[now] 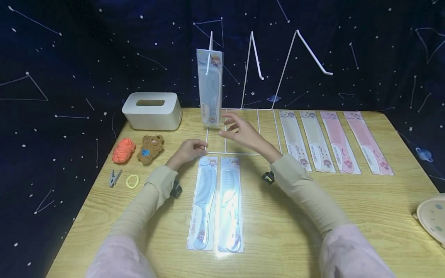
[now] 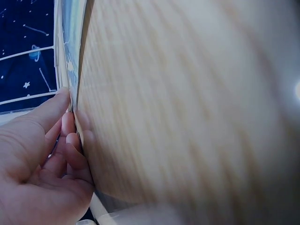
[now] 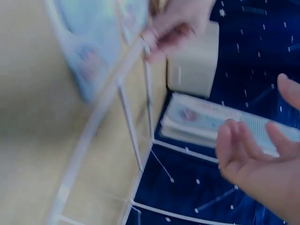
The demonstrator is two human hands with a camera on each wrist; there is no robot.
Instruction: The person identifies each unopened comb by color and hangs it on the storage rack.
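A packaged blue comb (image 1: 210,87) is seen hanging upright, long axis vertical, on the leftmost hook of the white wire rack (image 1: 250,69). The right hand (image 1: 243,133), fingers spread and holding nothing, is just below-right of the comb's lower end and nearer to it. The left hand (image 1: 187,150) pinches the rack's base wire.

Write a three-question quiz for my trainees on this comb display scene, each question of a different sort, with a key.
1. True or false: a packaged blue comb hangs on the white wire rack.
2. How many packaged combs lie flat on the table right of the rack's base?
3. The left hand rests at: A) the rack's base, B) the tissue box, C) the orange yarn.

Key: 1 true; 2 four, two white, two pink; 3 A. The right hand is open beside the hanging comb, not holding it.
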